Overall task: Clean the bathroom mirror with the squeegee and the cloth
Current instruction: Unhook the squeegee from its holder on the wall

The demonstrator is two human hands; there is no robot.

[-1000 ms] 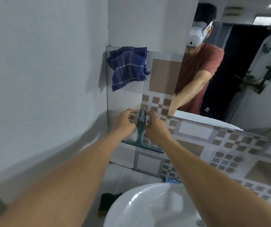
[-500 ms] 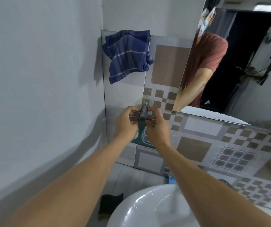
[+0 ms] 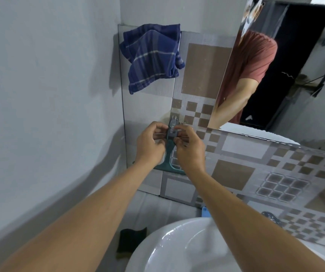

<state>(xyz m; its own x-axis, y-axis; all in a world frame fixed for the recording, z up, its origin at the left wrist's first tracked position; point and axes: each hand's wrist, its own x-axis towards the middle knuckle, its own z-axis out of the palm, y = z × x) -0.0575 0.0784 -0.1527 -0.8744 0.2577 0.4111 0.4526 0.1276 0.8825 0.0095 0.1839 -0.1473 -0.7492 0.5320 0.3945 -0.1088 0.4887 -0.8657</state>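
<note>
A teal squeegee (image 3: pixel 169 156) hangs blade-down against the tiled wall, its grey handle top at a small wall hook (image 3: pixel 174 121). My left hand (image 3: pixel 149 144) pinches the handle top from the left. My right hand (image 3: pixel 189 148) pinches it from the right. Both hands cover part of the handle and blade. A blue checked cloth (image 3: pixel 151 55) hangs on the wall above, apart from both hands. The mirror (image 3: pixel 295 75) fills the upper right and reflects a person in a red shirt.
A white basin (image 3: pixel 177 250) lies below my arms. A dark sponge (image 3: pixel 131 242) sits on the ledge left of it, and a blue object (image 3: pixel 204 212) peeks out behind my right forearm. A plain grey wall closes the left side.
The view has tilted down and closer, so the cloth and mirror sit higher in frame. My fingers have closed in tighter around the squeegee's handle top at the hook.
</note>
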